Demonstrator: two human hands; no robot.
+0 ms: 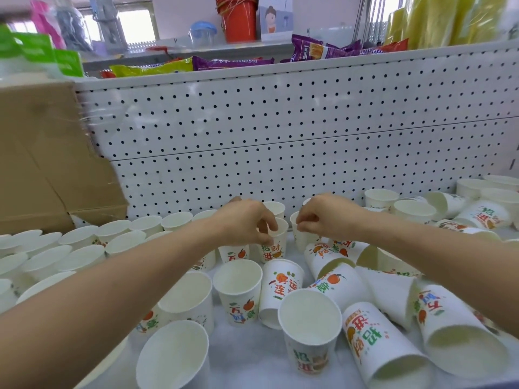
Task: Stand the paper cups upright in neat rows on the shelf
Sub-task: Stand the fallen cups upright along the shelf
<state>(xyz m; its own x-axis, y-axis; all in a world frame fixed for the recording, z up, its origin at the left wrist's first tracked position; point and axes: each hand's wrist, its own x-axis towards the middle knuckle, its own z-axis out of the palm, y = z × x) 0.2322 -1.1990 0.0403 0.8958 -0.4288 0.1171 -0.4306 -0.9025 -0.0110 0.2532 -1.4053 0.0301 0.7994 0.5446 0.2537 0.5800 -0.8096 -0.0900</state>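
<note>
White paper cups with orange and green print cover the shelf [252, 360]. Upright cups stand in rows on the left [84, 242]. My left hand [247, 223] pinches the rim of an upright cup [276, 248] near the pegboard back. My right hand [323, 217] pinches the rim of another upright cup [302, 240] just beside it. Several cups lie on their sides at the right, such as one [373, 341] near the front. One cup [280, 293] stands upside down in the middle. An upright cup [309, 327] is closest to me.
A white pegboard panel [280, 130] backs the shelf. A brown cardboard box [42, 164] sits at the left rear. Snack packets [233, 63] and an orange bucket [238, 21] are on the shelf above. More tipped and stacked cups [477, 209] crowd the far right corner.
</note>
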